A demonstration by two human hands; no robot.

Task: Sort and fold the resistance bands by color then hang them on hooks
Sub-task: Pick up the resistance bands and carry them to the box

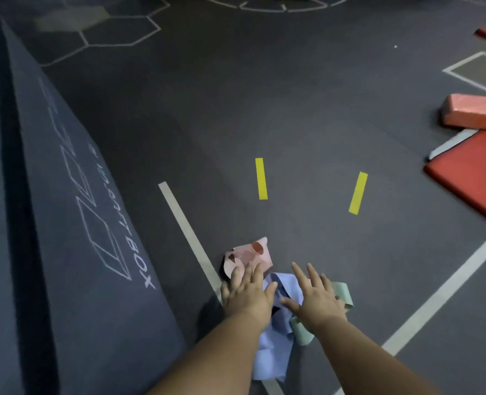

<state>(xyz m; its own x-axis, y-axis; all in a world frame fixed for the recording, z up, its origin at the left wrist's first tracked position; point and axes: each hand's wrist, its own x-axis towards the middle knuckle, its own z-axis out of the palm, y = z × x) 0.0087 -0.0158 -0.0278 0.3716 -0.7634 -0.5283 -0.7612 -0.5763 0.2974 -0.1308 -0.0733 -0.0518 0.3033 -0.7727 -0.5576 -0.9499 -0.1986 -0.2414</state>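
A heap of resistance bands lies on the dark gym floor near the bottom centre. A pink band [254, 255] is crumpled at the far end, a blue band [273, 346] spreads through the middle and toward me, and a pale green band [343, 293] curls on the right side. My left hand [246, 296] hovers with fingers spread over the near edge of the pink band and the blue one. Over the blue and green bands, my right hand [314, 299] is spread open. Neither hand grips anything. No hooks are in view.
A large dark padded block [73, 238] with white lettering runs along the left. Red mats [472, 178] and an orange foam block [475, 111] lie at the right. White floor lines [187, 232] and two yellow tape strips [261, 178] mark the floor ahead.
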